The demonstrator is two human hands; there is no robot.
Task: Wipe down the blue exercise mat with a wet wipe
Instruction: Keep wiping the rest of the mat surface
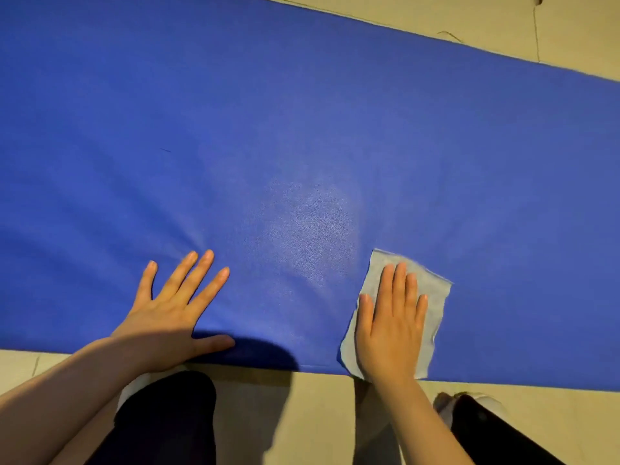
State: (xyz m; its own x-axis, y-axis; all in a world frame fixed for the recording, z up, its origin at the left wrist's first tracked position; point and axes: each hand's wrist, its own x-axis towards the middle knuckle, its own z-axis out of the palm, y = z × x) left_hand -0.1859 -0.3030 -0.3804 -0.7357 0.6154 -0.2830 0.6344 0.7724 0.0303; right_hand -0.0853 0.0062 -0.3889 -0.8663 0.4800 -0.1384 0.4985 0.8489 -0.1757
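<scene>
Flat hands on blue mat (pixel 302 129), wipe at its near edge.
Right hand (pixel 391 325) presses wet wipe (pixel 432 297) flat, covering its middle; left hand (pixel 171 313) splayed, empty; mat cut off left and right.

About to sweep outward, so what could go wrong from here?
The wet wipe lies flat under the straight fingers of the right hand, unpinched, so it may bunch or slip. The left hand presses only the near edge of the blue exercise mat, which could slide on the smooth floor.
</scene>
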